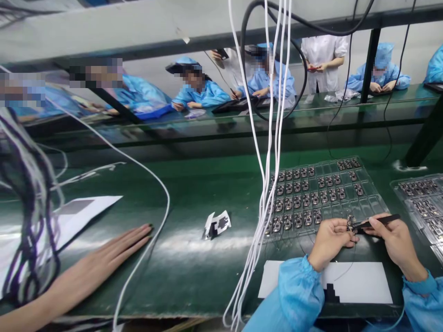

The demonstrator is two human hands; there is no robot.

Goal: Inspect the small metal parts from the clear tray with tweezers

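My left hand (327,242), in a blue sleeve, pinches a small circuit board (350,222) upright between its fingertips. Black tweezers (389,219) are gripped in my right hand (396,240), their tips at the board's right side. Behind both hands lies a clear plastic tray (375,203) with rows of similar boards. Below the hands, a white sheet (367,281) with a black stepped patch (331,293) rests on the green bench. A thin wire hangs below the board; I cannot tell whether it is attached.
White cables (270,152) hang left of the tray. A second tray (424,203) stands at right. Someone else's bare arm (93,272) lies on the bench (194,276) at left. White scraps (218,224) lie mid-bench. Co-workers in blue sit opposite, beyond a dark frame (370,64).
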